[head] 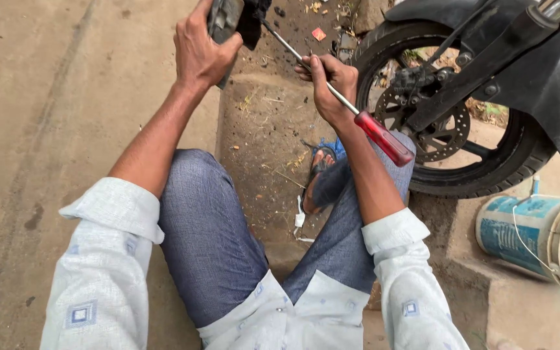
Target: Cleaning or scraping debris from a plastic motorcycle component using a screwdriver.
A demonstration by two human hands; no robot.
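Knees bent on the ground, we clamp our left hand (199, 48) round the dark part (228, 19) to steady it while our right hand (332, 87) pinches the screwdriver (358, 116) shaft, tip aimed into it.

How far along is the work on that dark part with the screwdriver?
Done: nothing visibly finished. In hand: left hand grips the dark part; right hand holds the screwdriver by its shaft, tip against the part. Left: the tool is not yet withdrawn.

One screwdriver (351, 110) — one wheel (461, 123), one bucket (539, 236)
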